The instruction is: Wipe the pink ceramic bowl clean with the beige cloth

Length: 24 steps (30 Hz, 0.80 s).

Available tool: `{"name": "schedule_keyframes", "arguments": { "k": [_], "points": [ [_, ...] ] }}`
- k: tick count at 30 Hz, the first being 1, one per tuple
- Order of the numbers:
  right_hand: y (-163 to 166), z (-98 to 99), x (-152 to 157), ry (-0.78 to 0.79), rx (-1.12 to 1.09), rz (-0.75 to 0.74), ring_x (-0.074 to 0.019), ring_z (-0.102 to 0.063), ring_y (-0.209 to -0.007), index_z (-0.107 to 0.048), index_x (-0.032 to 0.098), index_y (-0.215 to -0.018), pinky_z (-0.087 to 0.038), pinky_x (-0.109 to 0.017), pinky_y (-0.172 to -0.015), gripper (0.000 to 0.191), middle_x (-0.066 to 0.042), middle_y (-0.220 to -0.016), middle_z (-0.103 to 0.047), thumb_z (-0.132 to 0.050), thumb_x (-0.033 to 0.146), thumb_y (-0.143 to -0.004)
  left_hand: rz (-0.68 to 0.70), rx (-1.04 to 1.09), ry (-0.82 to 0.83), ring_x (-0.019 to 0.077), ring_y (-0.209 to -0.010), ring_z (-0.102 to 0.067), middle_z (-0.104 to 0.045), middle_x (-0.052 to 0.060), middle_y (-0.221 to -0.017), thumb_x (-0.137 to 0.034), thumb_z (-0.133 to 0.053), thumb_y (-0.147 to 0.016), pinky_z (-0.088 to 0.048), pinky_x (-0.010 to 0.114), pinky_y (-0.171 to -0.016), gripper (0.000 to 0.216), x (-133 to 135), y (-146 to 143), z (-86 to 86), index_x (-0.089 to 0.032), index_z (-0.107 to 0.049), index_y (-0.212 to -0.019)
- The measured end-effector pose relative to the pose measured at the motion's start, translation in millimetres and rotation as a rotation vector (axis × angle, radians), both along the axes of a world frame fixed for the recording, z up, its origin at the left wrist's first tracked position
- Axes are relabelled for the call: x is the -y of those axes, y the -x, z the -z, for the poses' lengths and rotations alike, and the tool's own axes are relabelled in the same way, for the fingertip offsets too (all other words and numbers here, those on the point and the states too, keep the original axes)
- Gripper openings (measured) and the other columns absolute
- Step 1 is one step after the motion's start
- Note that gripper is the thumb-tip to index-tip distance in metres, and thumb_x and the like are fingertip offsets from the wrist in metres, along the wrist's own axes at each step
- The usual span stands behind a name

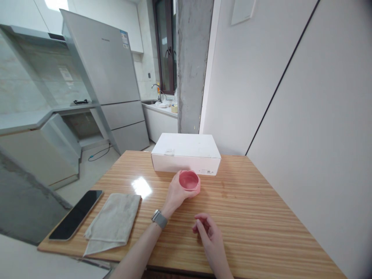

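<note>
My left hand (176, 192), with a watch on the wrist, is wrapped around a small pink bowl (189, 180) that sits on the wooden table (255, 217), just in front of a white box (186, 153). My right hand (209, 232) rests on the table nearer to me, fingers loosely curled with nothing visible in them. It lies a short way below and to the right of the bowl, not touching it.
A folded beige cloth (114, 223) and a dark phone (77, 219) lie at the table's left end. A white wall runs along the right side. Behind the table stand a grey pillar (192, 66), a fridge (110, 77) and kitchen counters.
</note>
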State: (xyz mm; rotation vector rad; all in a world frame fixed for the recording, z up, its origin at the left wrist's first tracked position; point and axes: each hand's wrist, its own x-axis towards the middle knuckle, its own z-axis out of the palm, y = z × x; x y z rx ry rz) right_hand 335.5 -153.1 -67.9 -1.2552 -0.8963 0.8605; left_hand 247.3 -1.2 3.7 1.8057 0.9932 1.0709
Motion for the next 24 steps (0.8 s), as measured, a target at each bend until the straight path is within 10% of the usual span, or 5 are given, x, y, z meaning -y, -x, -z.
{"name": "schedule_keyframes", "arguments": {
  "k": [24],
  "points": [
    [0.3, -1.1, 0.9, 0.012, 0.032, -0.003, -0.0185, -0.061, -0.069, -0.06, 0.021, -0.096, -0.046, -0.029, -0.065, 0.031, -0.001, -0.07, -0.062, -0.056, 0.051, -0.089, -0.006, -0.013, -0.01, 0.0294, -0.123, -0.052, -0.055, 0.012, -0.13, -0.031, -0.086, -0.051, -0.038, 0.044, -0.106, 0.088, -9.7, -1.0, 21.5, -0.02, -0.049, -0.131]
  ]
}}
